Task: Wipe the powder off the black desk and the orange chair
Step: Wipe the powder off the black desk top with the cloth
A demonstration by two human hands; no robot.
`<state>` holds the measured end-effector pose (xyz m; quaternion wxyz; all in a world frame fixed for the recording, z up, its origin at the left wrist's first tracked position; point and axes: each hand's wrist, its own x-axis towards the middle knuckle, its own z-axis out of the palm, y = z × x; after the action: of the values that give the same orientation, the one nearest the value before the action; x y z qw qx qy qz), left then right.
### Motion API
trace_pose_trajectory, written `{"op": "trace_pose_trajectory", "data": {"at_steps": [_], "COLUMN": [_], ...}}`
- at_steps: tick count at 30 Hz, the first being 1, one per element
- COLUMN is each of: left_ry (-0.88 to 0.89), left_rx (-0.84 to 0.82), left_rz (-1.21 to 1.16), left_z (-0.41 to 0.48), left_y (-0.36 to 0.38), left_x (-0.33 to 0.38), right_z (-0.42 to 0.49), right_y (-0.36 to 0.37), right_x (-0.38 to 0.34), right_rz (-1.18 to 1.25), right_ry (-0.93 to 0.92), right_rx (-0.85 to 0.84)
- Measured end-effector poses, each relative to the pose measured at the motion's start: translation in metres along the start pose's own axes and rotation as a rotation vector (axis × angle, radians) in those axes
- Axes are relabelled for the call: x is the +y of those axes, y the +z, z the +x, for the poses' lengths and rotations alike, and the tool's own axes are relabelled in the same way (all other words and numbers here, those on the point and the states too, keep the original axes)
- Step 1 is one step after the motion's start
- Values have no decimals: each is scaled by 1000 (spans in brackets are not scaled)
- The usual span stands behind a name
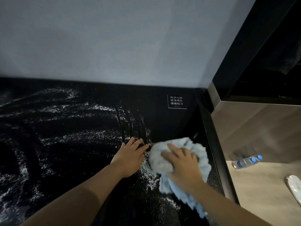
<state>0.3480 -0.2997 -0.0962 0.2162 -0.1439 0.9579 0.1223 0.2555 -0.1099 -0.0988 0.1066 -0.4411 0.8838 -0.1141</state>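
Note:
The black desk (162, 115) fills the lower left and is smeared with white powder (84, 134) in streaks and patches. My right hand (184, 167) presses a crumpled light blue cloth (195, 149) onto the desk near its right edge. Just left of the cloth, my left hand (130, 157) lies flat on the desk with fingers spread, holding nothing. A heap of powder (148, 175) lies between the two hands. Finger tracks run through the powder beyond my left hand. The orange chair is out of view.
A grey wall (114, 39) rises behind the desk. A white-lettered notice (177, 101) sits at the desk's back right corner. Beyond the right edge lies a wooden floor (260, 185) with two blue-capped water bottles (246, 162) and a white slipper (294, 188).

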Motion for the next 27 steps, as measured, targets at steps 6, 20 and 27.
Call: {"op": "trace_pose_trajectory", "data": {"at_steps": [6, 20, 27], "left_ry": [-17, -69, -119], "left_rx": [-6, 36, 37], "left_rz": [-35, -82, -78], "left_z": [-1, -19, -40], "left_y": [2, 14, 25], "left_x": [1, 12, 26], "right_z": [45, -14, -61], "right_y": [-44, -42, 9], "right_x": [57, 58, -22], "right_rz": [-67, -85, -21], "right_ry": [452, 513, 250], "right_rx": [113, 79, -22]}}
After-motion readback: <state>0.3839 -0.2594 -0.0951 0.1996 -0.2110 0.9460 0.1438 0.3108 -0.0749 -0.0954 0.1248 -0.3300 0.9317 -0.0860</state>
